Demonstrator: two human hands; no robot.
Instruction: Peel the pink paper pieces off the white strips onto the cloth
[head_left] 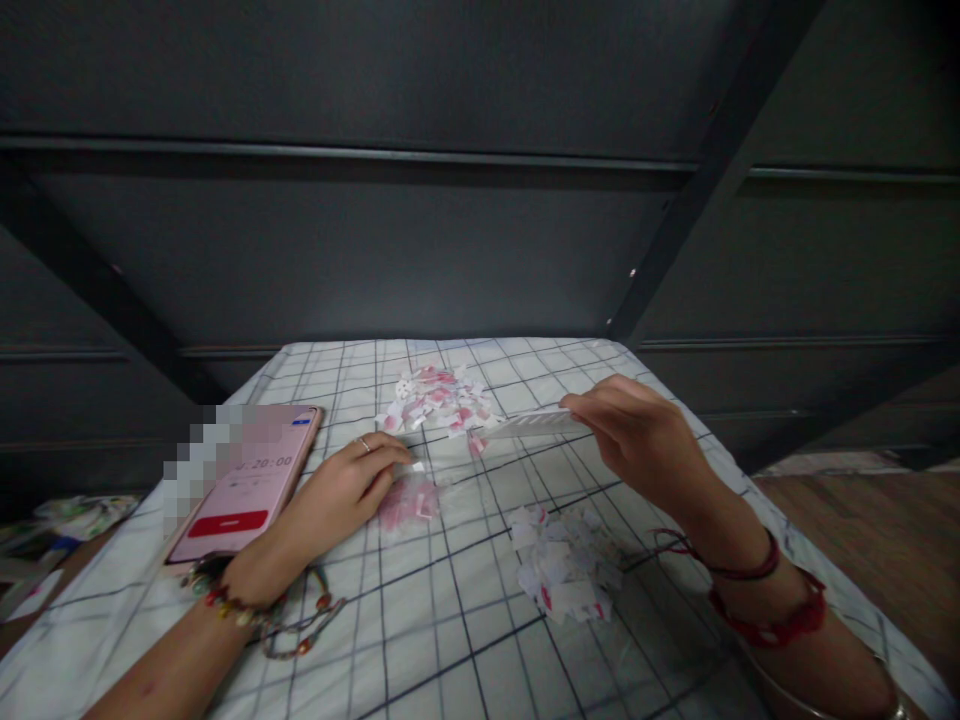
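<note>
beaded bracelet (255, 612) nearest, phone (244, 482) left, paper scraps (564, 572) between hands

Two bare hands are in view — the left hand (349, 488) and the right hand (634, 430). One ring (364, 445) shows on the left hand. One beaded bracelet (259, 615) circles the left wrist; two red string bracelets (757, 595) circle the right wrist. One phone (251, 480) lies on one checked cloth (450, 640). One white strip (536, 423) is pinched in the right hand. Three heaps of small paper pieces lie on the cloth — a far pink-and-white heap (439, 398), a pinkish heap (409, 503) by the left fingertips, and a near white heap (562, 565). The single pieces are too many and too small to count.
</note>
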